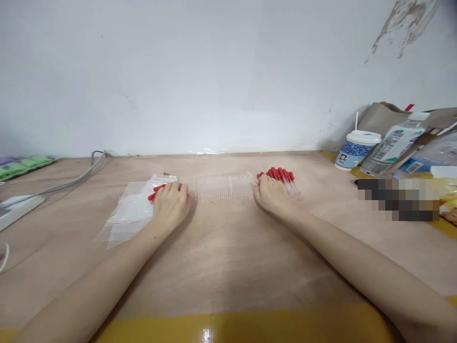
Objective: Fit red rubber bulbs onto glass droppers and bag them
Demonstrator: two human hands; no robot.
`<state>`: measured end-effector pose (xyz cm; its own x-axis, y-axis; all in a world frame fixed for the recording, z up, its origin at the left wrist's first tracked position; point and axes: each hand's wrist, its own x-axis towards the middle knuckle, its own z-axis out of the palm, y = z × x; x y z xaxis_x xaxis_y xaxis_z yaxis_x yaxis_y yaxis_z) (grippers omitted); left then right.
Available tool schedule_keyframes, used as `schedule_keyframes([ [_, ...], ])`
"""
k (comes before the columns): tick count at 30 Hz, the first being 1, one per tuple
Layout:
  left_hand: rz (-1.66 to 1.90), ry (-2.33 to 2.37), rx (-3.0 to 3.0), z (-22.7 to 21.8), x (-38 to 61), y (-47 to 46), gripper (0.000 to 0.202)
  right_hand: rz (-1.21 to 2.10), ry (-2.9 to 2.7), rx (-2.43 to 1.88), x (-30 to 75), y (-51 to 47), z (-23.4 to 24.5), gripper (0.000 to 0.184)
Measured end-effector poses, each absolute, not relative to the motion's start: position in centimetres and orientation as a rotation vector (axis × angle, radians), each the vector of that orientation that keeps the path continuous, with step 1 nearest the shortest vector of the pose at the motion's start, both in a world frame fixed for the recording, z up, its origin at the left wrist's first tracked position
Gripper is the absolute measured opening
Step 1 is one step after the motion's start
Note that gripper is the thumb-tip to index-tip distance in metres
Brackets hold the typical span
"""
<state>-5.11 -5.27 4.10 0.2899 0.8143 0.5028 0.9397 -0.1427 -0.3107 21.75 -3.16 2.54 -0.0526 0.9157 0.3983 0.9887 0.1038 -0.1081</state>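
Observation:
A row of thin clear dropper tubes (223, 188) lies side by side on the table between my two hands. My left hand (172, 204) is closed, its fingers curled down over red rubber bulbs (155, 192) beside clear plastic bags (132, 209). Its fingertips are partly hidden. At the right end of the row, my right hand (272, 191) is closed with a clear tube slanting out from its thumb side. Just beyond and to the right of it lie several droppers with red bulbs (282, 173), fanned out with their tips toward me.
To the right stand a blue-and-white paper cup (355, 150) with a straw and a clear plastic bottle (396, 143), near bags and a blurred-out item (400, 199). Grey cables (76, 180), a white power strip (21, 209) and a green tray (26, 166) are at left. A wall (214, 76) rises behind.

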Motion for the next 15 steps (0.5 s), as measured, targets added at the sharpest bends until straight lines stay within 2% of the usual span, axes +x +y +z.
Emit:
schedule_keyframes([
  [7,-0.064,-1.768,-2.003,4.8,-5.9,-5.6,0.029,-0.338,-2.202,-1.309,24.2,-7.0,0.4,0.018],
  [15,0.001,-1.675,-1.904,5.7,-5.1,-6.7,0.026,-0.172,-2.119,-1.111,24.1,-7.1,-0.9,0.015],
])
